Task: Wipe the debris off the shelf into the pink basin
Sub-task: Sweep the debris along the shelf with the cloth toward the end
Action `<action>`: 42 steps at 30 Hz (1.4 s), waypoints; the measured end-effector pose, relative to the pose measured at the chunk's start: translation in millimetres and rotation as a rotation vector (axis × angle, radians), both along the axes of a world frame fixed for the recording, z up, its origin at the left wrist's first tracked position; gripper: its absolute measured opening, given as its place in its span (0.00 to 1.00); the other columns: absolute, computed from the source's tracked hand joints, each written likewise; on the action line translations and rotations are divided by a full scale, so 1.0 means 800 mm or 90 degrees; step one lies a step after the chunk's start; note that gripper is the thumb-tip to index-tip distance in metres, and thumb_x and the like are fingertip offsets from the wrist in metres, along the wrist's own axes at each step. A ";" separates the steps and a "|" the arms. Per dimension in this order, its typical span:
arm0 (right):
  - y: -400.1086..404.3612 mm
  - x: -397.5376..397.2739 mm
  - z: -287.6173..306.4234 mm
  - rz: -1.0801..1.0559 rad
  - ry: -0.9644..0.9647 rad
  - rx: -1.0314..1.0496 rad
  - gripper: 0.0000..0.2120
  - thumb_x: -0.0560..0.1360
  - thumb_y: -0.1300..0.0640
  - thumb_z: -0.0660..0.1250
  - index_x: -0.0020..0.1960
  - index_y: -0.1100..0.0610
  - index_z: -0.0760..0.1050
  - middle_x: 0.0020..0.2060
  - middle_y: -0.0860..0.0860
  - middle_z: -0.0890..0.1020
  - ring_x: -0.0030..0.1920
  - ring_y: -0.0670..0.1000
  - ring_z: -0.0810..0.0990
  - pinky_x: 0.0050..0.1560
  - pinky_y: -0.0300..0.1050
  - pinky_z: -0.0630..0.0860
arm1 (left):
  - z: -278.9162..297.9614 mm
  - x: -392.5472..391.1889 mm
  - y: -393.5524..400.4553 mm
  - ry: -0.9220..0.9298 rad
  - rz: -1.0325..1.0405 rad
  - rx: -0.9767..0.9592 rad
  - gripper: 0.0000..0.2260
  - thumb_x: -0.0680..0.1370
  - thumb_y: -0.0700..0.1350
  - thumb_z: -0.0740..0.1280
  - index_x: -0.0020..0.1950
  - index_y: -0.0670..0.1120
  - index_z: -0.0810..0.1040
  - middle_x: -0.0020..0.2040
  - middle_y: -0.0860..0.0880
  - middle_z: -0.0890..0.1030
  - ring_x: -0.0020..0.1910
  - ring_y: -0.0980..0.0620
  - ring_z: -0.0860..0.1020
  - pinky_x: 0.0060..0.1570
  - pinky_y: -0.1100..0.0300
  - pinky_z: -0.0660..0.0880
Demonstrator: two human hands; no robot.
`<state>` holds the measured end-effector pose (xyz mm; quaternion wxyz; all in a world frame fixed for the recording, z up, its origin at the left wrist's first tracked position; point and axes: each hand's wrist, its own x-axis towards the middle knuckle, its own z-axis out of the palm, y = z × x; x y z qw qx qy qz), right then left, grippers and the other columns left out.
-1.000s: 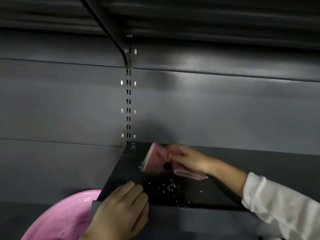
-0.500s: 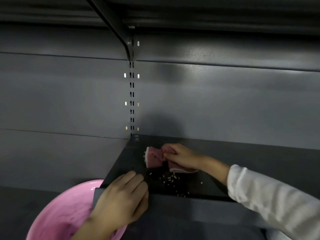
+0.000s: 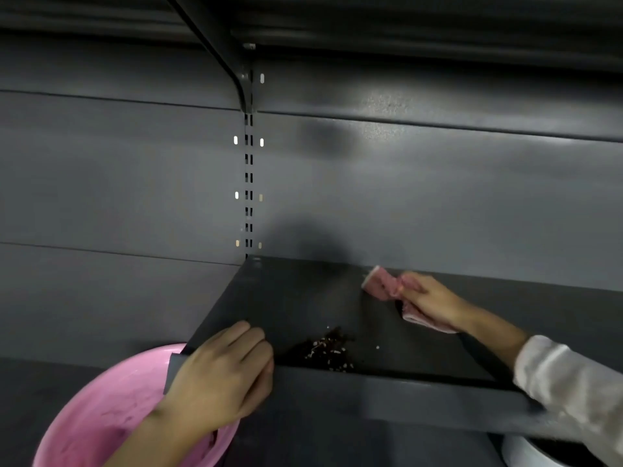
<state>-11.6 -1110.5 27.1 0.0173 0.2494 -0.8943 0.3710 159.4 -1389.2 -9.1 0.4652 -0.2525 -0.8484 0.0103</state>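
The pink basin (image 3: 111, 416) is cut off by the lower frame edge and partly hidden behind the left hand (image 3: 222, 375); only dark smears show inside it. That hand's fingers curl over the shelf (image 3: 296, 298) front lip at its left corner. One debris (image 3: 328, 348) pile lies near the front lip. The right hand (image 3: 435, 303) pinches one pink cloth (image 3: 387, 284), blurred, at the shelf's back

1. A dark grey metal shelf (image 3: 303, 298) spans the lower centre and right of the frame.
2. Scattered debris (image 3: 328, 352) lies near its front lip, lower centre.
3. A pink cloth (image 3: 384, 284) rests farther back, right of centre.
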 end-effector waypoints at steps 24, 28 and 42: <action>-0.058 0.137 0.015 -0.189 -0.092 0.179 0.08 0.79 0.60 0.55 0.52 0.47 0.65 0.37 0.46 0.74 0.38 0.44 0.73 0.37 0.37 0.68 | -0.007 -0.006 -0.068 0.027 -0.130 -0.002 0.11 0.70 0.41 0.58 0.28 0.46 0.70 0.27 0.49 0.70 0.28 0.50 0.70 0.35 0.59 0.66; -0.117 0.142 0.009 -0.103 -0.097 0.215 0.13 0.79 0.54 0.54 0.62 0.44 0.65 0.43 0.50 0.79 0.44 0.47 0.79 0.48 0.45 0.76 | -0.010 -0.007 -0.068 0.019 -0.135 0.033 0.10 0.70 0.41 0.58 0.29 0.47 0.69 0.28 0.49 0.70 0.31 0.50 0.67 0.34 0.60 0.66; -0.205 0.081 0.033 -0.050 -0.048 0.035 0.13 0.79 0.60 0.56 0.61 0.59 0.70 0.54 0.54 0.78 0.54 0.48 0.74 0.49 0.29 0.69 | -0.007 0.005 -0.074 -0.002 -0.103 0.004 0.12 0.71 0.41 0.58 0.29 0.45 0.75 0.28 0.50 0.72 0.29 0.50 0.71 0.36 0.60 0.69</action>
